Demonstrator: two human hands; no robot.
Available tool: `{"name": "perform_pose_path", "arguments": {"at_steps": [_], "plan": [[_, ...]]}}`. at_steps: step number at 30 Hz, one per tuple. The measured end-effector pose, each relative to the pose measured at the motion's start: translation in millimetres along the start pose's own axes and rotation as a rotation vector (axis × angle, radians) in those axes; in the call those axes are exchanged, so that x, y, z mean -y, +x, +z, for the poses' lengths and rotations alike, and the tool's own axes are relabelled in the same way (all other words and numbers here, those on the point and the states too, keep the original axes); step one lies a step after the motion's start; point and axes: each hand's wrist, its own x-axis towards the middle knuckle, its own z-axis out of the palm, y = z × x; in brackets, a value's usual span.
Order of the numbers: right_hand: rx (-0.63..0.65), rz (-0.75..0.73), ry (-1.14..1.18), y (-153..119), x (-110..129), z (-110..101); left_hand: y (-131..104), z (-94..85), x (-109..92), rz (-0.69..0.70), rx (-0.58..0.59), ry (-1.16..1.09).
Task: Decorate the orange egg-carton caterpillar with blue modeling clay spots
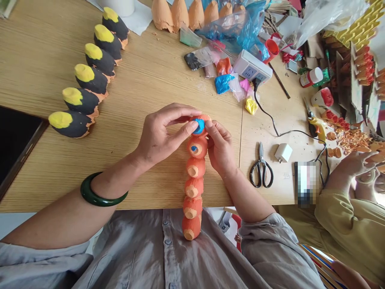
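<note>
An orange strip of joined egg-carton cups (194,188) runs from the table down over its front edge, its cups tipped in paler orange. Blue clay (199,126) covers the tip of the farthest cup, and a small blue bit sits on the second cup. My left hand (164,134), above a dark green bangle, holds the far cup from the left, its thumb on the blue clay. My right hand (219,144) grips the same cup from the right, thumb at the clay's edge and fingers curled.
Left: a black-and-yellow cup strip (96,78) and dark tablet (18,148). Beyond: clay packets (223,83) and a power strip (252,67). Right: black-handled scissors (261,168), a white charger (283,153), a cable, and another person's hands (350,166).
</note>
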Motion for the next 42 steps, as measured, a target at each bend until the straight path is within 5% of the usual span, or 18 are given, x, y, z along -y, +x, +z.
{"name": "perform_pose_path", "arguments": {"at_steps": [10,16,23,28,34,42], "plan": [[-0.024,0.035,0.012,1.0,0.4,0.6,1.3,-0.9,1.3,0.024,-0.037,0.058],[-0.023,0.026,0.033,1.6,0.0,0.7,3.3,-2.2,4.4,0.149,-0.076,0.189],[-0.030,0.027,0.010,1.1,-0.8,2.1,2.8,-1.9,2.6,0.046,-0.092,0.187],[-0.001,0.017,0.036,0.2,1.4,3.1,1.5,0.5,2.2,0.167,-0.191,0.182],[-0.003,0.065,0.055,1.5,2.2,3.3,-0.9,2.3,-2.9,-0.061,-0.202,0.058],[-0.015,0.069,0.049,5.3,-2.8,0.6,0.2,3.6,-7.3,-0.061,-0.216,-0.020]]}}
